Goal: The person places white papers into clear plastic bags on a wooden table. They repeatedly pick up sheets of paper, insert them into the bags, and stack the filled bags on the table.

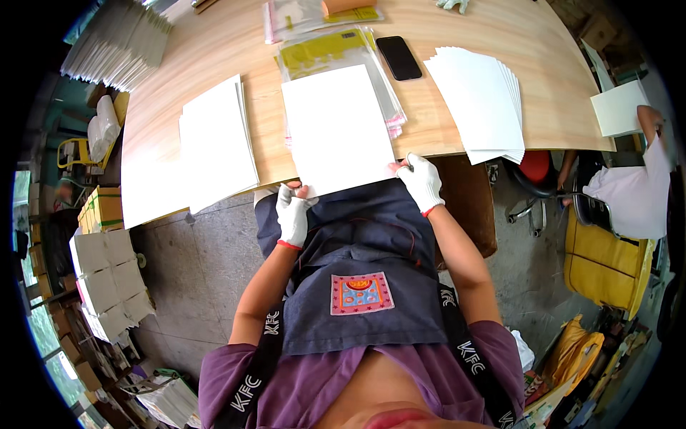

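- Lowest in frame: dark blue denim apron with a bright square patch (361,293), worn over a purple shirt; both forearms are seen rising from the lower edge to the table edge at mid-frame.
- Left hand in a white work glove (292,214), centre-left: fingers are closed on the lower left corner of the white rectangular card sheet (336,129), thumb on top, corner pinched.
- Right hand in a white work glove (423,182), centre-right: fingers are closed on the sheet's lower right corner. Something thin and dark shows by the fingertips; what it is cannot be told.
- The sheet is held by its two near corners only, so most of it lies beyond both grips, toward the top of the frame, flat on the light wooden table (436,132). The near edge overhangs the table edge, likely so the corners can be gripped from below.
- Under the sheet's far end: stack of clear plastic sleeves with yellow inserts (332,50), kept in line with the sheet.
- Left of centre: stack of white sheets (214,139). Right of centre: fanned stack of white sheets (482,100). Both are set within arm's reach, likely one as supply, one as output.
- Top centre: black smartphone (399,57), lying flat beside the sleeves.
- Upper left: pile of white envelopes or cards (118,43) at the table corner.
- Right edge: another person's arm holding a white box (620,107), well apart.
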`<state>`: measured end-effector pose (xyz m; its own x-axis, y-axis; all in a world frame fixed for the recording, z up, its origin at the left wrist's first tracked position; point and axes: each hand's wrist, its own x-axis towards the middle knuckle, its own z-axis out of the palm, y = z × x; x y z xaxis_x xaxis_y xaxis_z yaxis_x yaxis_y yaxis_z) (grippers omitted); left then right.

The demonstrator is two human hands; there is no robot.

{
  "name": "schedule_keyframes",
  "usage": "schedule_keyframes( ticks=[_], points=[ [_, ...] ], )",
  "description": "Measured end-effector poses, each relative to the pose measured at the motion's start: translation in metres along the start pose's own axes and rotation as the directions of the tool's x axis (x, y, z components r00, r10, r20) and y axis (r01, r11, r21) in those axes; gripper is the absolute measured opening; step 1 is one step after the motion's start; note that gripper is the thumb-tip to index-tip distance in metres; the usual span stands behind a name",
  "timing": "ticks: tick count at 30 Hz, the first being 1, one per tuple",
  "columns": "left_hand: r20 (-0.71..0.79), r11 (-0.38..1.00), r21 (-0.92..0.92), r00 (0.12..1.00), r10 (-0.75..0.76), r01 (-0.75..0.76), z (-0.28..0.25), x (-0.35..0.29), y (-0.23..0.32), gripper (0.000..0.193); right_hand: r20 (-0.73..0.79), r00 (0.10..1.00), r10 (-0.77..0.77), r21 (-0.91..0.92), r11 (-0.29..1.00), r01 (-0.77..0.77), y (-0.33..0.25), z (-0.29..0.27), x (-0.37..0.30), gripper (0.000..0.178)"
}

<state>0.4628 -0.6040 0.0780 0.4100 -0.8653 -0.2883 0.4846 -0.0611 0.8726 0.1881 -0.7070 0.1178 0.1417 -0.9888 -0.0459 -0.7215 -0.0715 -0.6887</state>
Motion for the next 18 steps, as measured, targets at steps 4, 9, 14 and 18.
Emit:
schedule_keyframes(
  ticks=[4, 9, 14, 18],
  points=[
    [0.113, 0.958, -0.149, 0.967, -0.23, 0.245, -0.015, 0.007, 0.002, 0.007, -0.026, 0.983, 0.183, 0.143, 0.974, -0.178, 0.018, 0.003, -0.004, 0.03],
    [0.102, 0.983, 0.171, 0.993, 0.056, -0.073, 0.017, -0.014, 0.057, 0.024, 0.356, 0.919, 0.171, 0.592, 0.719, -0.363, 0.022, 0.02, -0.007, 0.014],
    [-0.007, 0.812, 0.417, 0.892, 0.451, -0.407, -0.042, -0.012, 0.107, 0.023, 0.475, 0.88, -0.015, 0.715, 0.589, -0.376, -0.061, 0.051, 0.007, 0.013],
    [-0.117, 0.675, 0.616, 0.8, 0.589, -0.407, -0.118, 0.021, 0.149, 0.026, 0.448, 0.878, -0.167, 0.714, 0.658, -0.239, -0.159, 0.113, 0.038, 0.009]
  ],
)
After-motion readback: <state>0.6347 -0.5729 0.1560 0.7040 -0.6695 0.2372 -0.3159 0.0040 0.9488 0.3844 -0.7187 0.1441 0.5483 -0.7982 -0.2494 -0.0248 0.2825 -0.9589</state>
